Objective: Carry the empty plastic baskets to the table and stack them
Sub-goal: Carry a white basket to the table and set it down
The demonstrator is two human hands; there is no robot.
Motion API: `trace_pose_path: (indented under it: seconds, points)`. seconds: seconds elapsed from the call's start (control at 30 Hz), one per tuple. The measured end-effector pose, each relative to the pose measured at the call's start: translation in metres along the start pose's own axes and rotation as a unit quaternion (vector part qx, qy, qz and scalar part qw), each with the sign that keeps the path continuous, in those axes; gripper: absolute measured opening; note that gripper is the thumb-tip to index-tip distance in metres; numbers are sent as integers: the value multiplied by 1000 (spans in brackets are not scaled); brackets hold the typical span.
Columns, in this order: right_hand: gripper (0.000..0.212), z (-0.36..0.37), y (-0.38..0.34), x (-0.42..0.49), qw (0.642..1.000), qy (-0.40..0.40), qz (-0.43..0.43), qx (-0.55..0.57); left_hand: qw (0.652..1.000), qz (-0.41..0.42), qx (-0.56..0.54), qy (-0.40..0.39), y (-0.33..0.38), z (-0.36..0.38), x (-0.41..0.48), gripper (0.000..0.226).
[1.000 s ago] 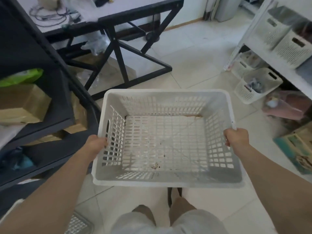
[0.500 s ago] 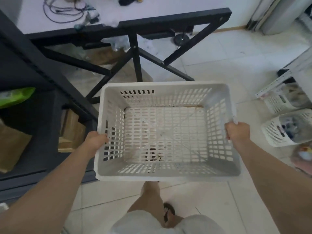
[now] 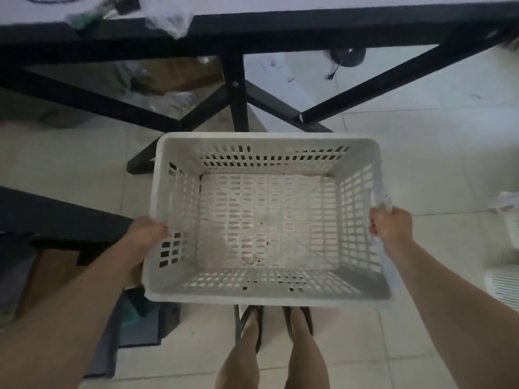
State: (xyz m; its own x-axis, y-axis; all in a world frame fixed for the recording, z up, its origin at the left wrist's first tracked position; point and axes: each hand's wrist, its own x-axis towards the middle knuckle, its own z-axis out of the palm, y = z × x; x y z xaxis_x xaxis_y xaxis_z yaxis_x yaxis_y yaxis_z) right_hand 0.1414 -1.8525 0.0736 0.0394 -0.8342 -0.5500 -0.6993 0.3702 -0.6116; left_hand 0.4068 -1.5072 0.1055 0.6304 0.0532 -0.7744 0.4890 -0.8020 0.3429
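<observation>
Our left hand (image 3: 146, 234) curls round the left rim of the white plastic basket (image 3: 266, 220), with the fingers tucked out of sight against the outer wall. Our right hand (image 3: 391, 228) is clenched on the right rim, thumb inside and knuckles outward. Between the two hands the basket hangs in the air with its open side up, roughly level. It is empty apart from a few dark specks and a brownish smear on its slotted bottom. Directly below its near edge are our feet in dark sandals (image 3: 252, 327) on the pale tiled floor (image 3: 421, 150). Beyond its far rim stand the black crossed legs and dark front edge of the surface (image 3: 309, 26). On its light top lie blurred cables and clear plastic. A dark shelf (image 3: 56, 214) juts in at the left. Parts of other white baskets (image 3: 505, 282) show at the right edge.
</observation>
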Motion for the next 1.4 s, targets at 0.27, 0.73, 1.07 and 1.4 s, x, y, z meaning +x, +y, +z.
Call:
trace_pose_path:
  seconds: [0.27,0.73,1.07,1.4]
  points:
    - [6,125,45,150,1000,-28,14,4,999,-5,-46,10,5,96,186,29]
    - [43,235,111,229,977,6,-61,-205,986,43,-24,160,-71,200,316,38]
    - [52,195,154,165,924,-80,40,-371,987,-15,140,71,-108,211,228,77]
    - [56,181,131,133,904,-113,23,-412,956,-12,291,-33,-126,200,183,78]
